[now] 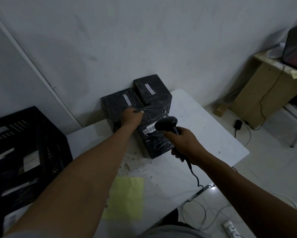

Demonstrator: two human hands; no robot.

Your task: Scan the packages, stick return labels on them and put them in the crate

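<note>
The left hand (131, 116) grips the far edge of the near package (152, 134) on the bench (204, 117); the right hand (182, 143) holds a scanner (166, 125) over its barcode (148, 130). Two more packages (120, 103) sit behind it against the wall. The crate (24, 152) stands left.
</note>
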